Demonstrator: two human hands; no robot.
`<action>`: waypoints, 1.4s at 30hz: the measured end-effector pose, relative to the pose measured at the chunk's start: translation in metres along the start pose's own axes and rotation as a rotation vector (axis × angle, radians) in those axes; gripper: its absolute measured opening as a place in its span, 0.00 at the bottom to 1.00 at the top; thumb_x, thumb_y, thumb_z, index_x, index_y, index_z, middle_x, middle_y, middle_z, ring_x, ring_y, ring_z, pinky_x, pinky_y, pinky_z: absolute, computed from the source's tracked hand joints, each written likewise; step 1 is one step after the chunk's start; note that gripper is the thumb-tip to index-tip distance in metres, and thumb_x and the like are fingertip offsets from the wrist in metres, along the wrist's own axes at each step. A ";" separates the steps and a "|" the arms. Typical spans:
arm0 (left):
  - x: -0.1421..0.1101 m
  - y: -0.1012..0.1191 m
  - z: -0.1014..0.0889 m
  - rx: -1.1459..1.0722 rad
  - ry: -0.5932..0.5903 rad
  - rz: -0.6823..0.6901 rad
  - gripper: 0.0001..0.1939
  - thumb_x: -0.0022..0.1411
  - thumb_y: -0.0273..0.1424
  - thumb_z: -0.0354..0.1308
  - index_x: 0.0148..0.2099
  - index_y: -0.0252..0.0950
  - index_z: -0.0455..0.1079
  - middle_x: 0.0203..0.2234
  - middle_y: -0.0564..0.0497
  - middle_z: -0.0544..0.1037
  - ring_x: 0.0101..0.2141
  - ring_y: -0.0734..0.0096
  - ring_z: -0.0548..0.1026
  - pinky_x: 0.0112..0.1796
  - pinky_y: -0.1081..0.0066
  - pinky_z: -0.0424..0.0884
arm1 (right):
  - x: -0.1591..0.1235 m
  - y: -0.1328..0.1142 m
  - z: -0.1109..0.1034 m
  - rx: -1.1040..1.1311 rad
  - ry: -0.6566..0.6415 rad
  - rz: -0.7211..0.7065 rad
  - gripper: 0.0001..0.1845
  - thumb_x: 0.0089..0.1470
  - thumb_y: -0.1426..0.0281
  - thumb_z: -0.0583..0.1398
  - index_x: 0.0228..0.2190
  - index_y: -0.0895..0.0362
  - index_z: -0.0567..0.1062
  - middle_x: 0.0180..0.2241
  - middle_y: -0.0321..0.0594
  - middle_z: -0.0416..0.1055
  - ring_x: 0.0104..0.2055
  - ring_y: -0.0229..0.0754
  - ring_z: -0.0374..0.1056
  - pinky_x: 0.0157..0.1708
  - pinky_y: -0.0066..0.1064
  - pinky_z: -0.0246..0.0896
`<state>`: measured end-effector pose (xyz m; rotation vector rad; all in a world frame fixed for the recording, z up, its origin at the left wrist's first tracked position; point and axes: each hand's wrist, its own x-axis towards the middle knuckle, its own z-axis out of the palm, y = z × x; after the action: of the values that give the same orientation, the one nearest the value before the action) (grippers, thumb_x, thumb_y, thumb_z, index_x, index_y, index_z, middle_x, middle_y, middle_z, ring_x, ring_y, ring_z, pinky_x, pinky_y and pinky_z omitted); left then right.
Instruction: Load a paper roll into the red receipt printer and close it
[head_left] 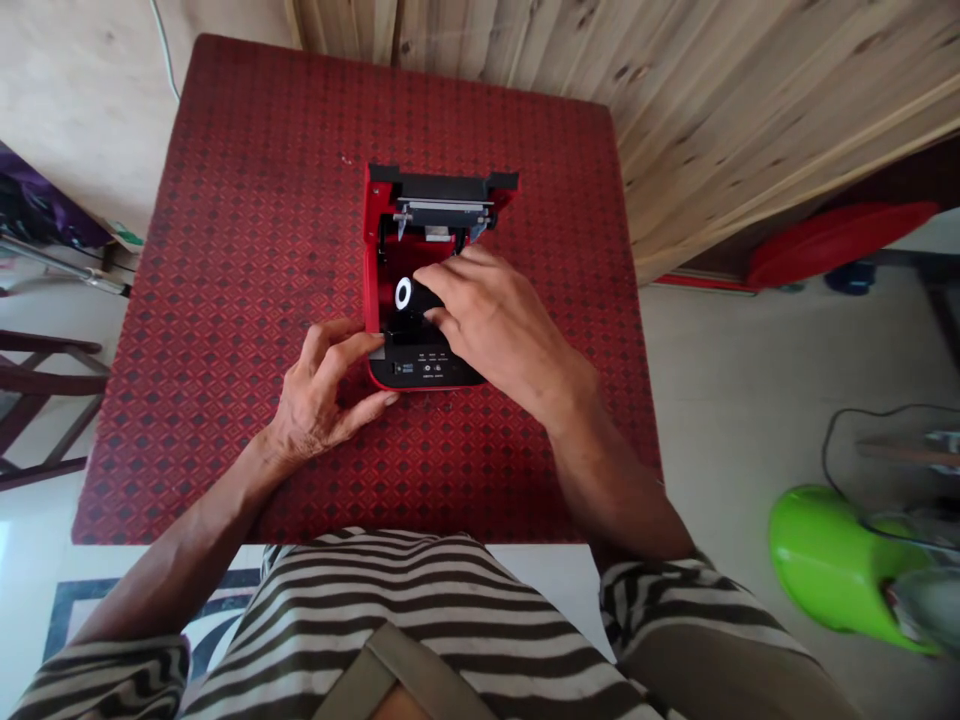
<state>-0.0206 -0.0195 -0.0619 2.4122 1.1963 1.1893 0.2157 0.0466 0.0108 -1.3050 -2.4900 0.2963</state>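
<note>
A small red and black printer [375,250] stands on the red patterned table [247,200], its lid tipped open toward the far side. Inside its bay sits a dark roll with a white core end [403,294]. My right hand [495,320] reaches over the bay, fingers curled down onto the roll. My left hand [322,395] rests at the printer's near left corner, fingertips and thumb pressed against its front edge by the button panel [424,370].
A wood-plank wall [675,90] runs behind the table. A green fan base [832,560] with a cable stands on the floor at right. Dark chair legs [37,400] stand at left. A red object [832,240] lies by the wall.
</note>
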 end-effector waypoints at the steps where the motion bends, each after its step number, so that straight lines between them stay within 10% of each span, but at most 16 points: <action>1: 0.000 0.000 0.000 0.001 0.001 0.002 0.31 0.71 0.48 0.65 0.68 0.42 0.65 0.53 0.43 0.76 0.54 0.59 0.79 0.53 0.57 0.83 | 0.003 0.002 0.003 0.000 -0.002 -0.007 0.12 0.63 0.83 0.59 0.39 0.56 0.79 0.38 0.45 0.78 0.49 0.52 0.74 0.54 0.47 0.71; 14: -0.001 0.000 0.001 0.007 -0.004 -0.017 0.30 0.71 0.49 0.65 0.67 0.43 0.66 0.53 0.43 0.77 0.53 0.59 0.80 0.52 0.56 0.83 | 0.029 0.032 0.043 -0.012 -0.006 -0.066 0.08 0.65 0.78 0.63 0.35 0.55 0.81 0.36 0.46 0.79 0.45 0.52 0.76 0.52 0.46 0.72; 23: 0.000 -0.001 -0.003 -0.017 -0.021 -0.015 0.30 0.71 0.48 0.65 0.68 0.44 0.66 0.54 0.44 0.76 0.53 0.59 0.79 0.52 0.59 0.83 | 0.000 0.007 -0.017 0.276 -0.123 -0.153 0.17 0.70 0.75 0.58 0.55 0.52 0.81 0.54 0.39 0.82 0.56 0.48 0.77 0.63 0.47 0.69; 28: 0.004 0.001 -0.011 -0.131 0.008 -0.049 0.31 0.74 0.52 0.59 0.70 0.42 0.64 0.56 0.41 0.76 0.54 0.57 0.78 0.51 0.56 0.83 | -0.023 -0.003 -0.011 0.331 0.000 -0.150 0.13 0.69 0.68 0.64 0.53 0.56 0.82 0.48 0.44 0.82 0.51 0.48 0.76 0.54 0.45 0.73; 33: 0.045 0.004 -0.026 -0.069 0.086 -0.042 0.31 0.74 0.55 0.56 0.71 0.45 0.64 0.60 0.41 0.73 0.58 0.54 0.75 0.48 0.58 0.83 | -0.027 -0.006 0.005 0.308 0.190 -0.151 0.08 0.70 0.71 0.63 0.43 0.53 0.84 0.42 0.42 0.80 0.46 0.47 0.73 0.50 0.45 0.72; 37: 0.103 -0.013 -0.028 0.181 0.167 0.039 0.39 0.75 0.57 0.53 0.76 0.39 0.56 0.69 0.41 0.66 0.70 0.52 0.64 0.64 0.51 0.74 | -0.035 -0.014 0.004 0.173 0.251 -0.147 0.14 0.72 0.75 0.59 0.38 0.53 0.84 0.37 0.42 0.78 0.42 0.46 0.69 0.46 0.41 0.71; 42: 0.141 -0.022 -0.021 0.044 -0.077 -0.020 0.33 0.79 0.57 0.43 0.68 0.40 0.68 0.56 0.48 0.80 0.57 0.61 0.79 0.60 0.57 0.76 | -0.045 -0.026 0.003 0.032 0.283 -0.156 0.13 0.71 0.75 0.59 0.40 0.55 0.84 0.40 0.45 0.79 0.43 0.48 0.67 0.45 0.42 0.69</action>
<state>0.0001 0.0955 0.0222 2.4479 1.2321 1.0652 0.2193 -0.0054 0.0079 -1.0512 -2.3185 0.1049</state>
